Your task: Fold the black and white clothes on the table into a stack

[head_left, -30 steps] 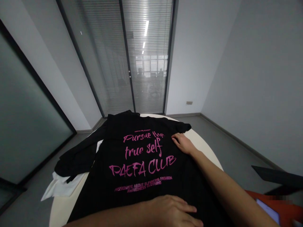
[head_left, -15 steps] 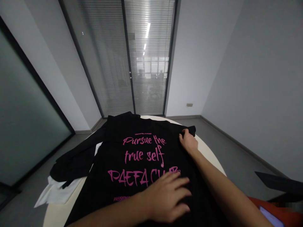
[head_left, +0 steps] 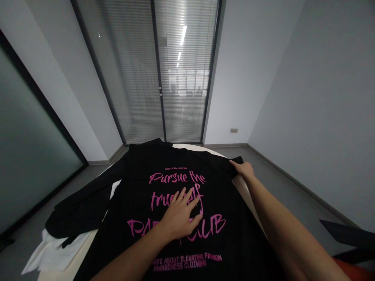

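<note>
A black T-shirt point(head_left: 211, 177) with pink lettering lies spread over the table, its print facing up. My left hand point(head_left: 183, 214) lies on the middle of the print with its fingers spread, covering some letters. At the shirt's far right, my right hand point(head_left: 243, 168) has its fingers closed on the sleeve near its hem. The underside of that grip is hidden.
Left of the T-shirt lies another black garment point(head_left: 84, 207), partly over a white cloth point(head_left: 58, 253). The pale round table point(head_left: 191, 147) shows at its edges. A dark flat object point(head_left: 345, 234) juts in at lower right, beside something orange point(head_left: 354, 271). Glass doors point(head_left: 184, 93) stand beyond.
My left hand has moved up and left, from the lower right of the print to its middle. My right hand has shifted slightly outward at the sleeve, and the shirt's right side is spread wider.
</note>
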### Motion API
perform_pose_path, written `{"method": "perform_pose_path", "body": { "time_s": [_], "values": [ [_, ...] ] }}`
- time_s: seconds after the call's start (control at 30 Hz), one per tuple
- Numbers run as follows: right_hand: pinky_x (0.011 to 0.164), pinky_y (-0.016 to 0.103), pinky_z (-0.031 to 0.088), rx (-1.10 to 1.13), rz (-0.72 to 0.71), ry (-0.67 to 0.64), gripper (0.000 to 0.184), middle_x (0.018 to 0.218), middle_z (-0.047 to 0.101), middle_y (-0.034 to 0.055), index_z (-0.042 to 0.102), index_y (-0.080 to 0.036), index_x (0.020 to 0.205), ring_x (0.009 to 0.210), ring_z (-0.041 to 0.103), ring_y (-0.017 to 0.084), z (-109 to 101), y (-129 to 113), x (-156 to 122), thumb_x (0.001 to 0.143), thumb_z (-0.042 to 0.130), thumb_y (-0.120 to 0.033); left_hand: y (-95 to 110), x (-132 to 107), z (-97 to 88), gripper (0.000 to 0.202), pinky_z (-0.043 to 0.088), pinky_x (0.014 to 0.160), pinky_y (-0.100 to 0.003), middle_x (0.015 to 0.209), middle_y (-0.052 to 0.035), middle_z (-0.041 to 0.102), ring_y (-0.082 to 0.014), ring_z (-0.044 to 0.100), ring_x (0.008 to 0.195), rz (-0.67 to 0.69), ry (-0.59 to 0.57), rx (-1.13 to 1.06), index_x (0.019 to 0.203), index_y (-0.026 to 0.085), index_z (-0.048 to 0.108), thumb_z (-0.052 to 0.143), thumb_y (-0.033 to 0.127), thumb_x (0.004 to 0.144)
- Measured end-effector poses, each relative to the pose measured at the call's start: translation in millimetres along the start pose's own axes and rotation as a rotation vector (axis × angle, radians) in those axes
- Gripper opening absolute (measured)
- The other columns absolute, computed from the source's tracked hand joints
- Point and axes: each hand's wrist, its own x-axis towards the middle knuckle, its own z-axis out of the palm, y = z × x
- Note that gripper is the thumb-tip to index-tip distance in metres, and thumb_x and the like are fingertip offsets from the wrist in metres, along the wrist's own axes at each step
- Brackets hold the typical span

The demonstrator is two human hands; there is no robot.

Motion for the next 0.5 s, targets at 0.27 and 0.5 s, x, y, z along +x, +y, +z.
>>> {"method": "perform_pose_path", "body": {
  "time_s": [0.27,0.5],
  "values": [
    [0.073,0.029,0.057,0.259,0.047,0.084,0.038,0.104,0.073,0.0148,0.069,-0.009,0.112,0.092,0.072,0.025,-3,-1,18,0.079,0.067,-0.028,-1,1,-4.7,0.062,0.022,0.122,-0.058,0.165,-0.0067,0.027,-0.0346,0.02,0.153,0.007,0.014,-0.04,0.153,0.03,0.041,0.045,0.057,0.097],
    [0.083,0.038,0.057,0.245,0.094,0.113,0.075,0.115,0.069,0.0181,0.058,-0.011,0.13,0.101,0.068,0.031,-5,8,15,0.06,0.083,-0.026,-5,1,-4.7,0.068,0.02,0.122,-0.059,0.167,-0.0063,0.021,-0.0359,0.016,0.153,0.035,-0.008,-0.028,0.154,0.031,0.04,0.055,0.056,0.092]
  ]
}}
